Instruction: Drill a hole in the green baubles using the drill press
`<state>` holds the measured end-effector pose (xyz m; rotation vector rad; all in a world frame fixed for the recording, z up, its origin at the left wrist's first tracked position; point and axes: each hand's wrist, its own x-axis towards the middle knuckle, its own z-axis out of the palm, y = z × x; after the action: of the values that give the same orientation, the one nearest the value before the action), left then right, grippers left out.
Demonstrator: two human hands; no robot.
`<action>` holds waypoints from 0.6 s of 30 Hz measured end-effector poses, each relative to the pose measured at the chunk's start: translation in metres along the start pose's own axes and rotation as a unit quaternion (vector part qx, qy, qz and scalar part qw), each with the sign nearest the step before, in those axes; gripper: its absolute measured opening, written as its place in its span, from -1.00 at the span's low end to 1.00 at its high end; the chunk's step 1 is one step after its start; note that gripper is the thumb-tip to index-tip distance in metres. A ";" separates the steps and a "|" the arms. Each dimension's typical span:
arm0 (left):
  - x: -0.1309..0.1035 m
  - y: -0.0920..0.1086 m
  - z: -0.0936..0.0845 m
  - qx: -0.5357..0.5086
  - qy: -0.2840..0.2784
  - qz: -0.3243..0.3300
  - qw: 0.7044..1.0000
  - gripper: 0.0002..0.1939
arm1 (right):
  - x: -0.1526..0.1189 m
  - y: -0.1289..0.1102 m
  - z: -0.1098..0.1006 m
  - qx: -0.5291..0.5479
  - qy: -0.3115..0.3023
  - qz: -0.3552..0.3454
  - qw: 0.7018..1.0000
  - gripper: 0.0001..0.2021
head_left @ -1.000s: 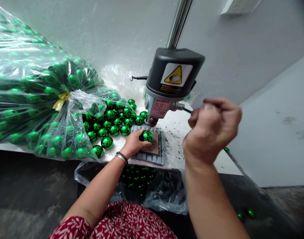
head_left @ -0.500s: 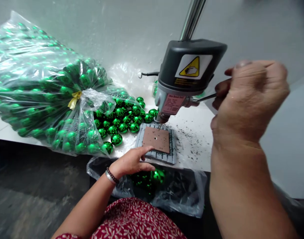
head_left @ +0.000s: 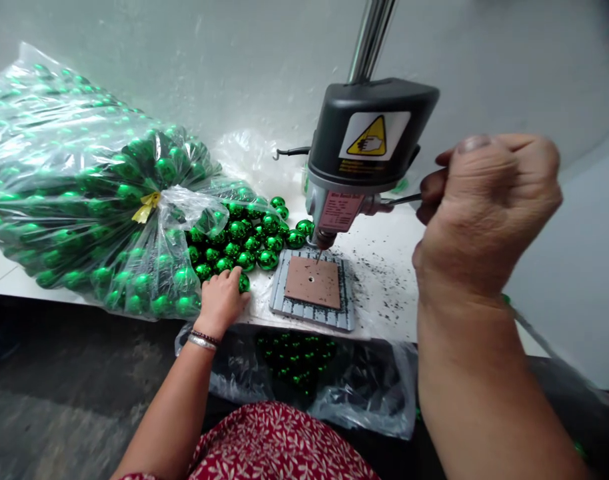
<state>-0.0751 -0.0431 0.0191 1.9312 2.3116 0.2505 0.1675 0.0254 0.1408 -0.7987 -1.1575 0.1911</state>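
My right hand point(head_left: 494, 200) is wrapped round the feed lever point(head_left: 405, 199) of a small bench drill point(head_left: 374, 133). Below the drill's thin bit, a brown square pad point(head_left: 312, 283) with a small hole in its middle lies on a grey slotted base plate point(head_left: 279, 308). To the left, my left hand point(head_left: 223, 300) is at the front edge of a pile of shiny green balls point(head_left: 269, 259). Its fingers curl over one green ball point(head_left: 244, 283), which shows partly beside the fingertips.
A large tied clear bag point(head_left: 99, 200) of green balls leans at the left. Dark shavings point(head_left: 379, 280) litter the white table point(head_left: 404, 253) right of the base plate. Below the table edge hangs an open plastic bag point(head_left: 364, 393) with green balls inside. Behind stands a grey wall.
My left hand has moved left from the base plate to the loose pile and closed over a ball. A ball below its fingers has dropped into the lower bag. My right hand stays on the lever.
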 end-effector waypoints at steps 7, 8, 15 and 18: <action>0.001 0.033 -0.009 -0.583 -0.078 -0.029 0.808 -0.31 | -0.004 -0.003 -0.001 -0.005 0.000 0.003 1.000 -0.72; 0.000 0.037 -0.007 -0.642 -0.124 -0.044 0.755 -0.29 | -0.005 -0.003 -0.001 -0.009 0.001 0.004 1.000 -0.71; 0.003 0.050 0.012 -0.738 -0.219 -0.086 0.632 -0.51 | -0.007 0.000 -0.004 -0.019 -0.010 0.004 1.000 -0.64; 0.007 0.054 0.010 -0.721 -0.198 -0.089 0.658 -0.47 | -0.007 0.000 -0.004 -0.018 -0.014 0.005 1.000 -0.62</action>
<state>-0.0222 -0.0264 0.0199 0.7373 1.1039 1.0711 0.1681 0.0198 0.1345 -0.8350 -1.1872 0.1906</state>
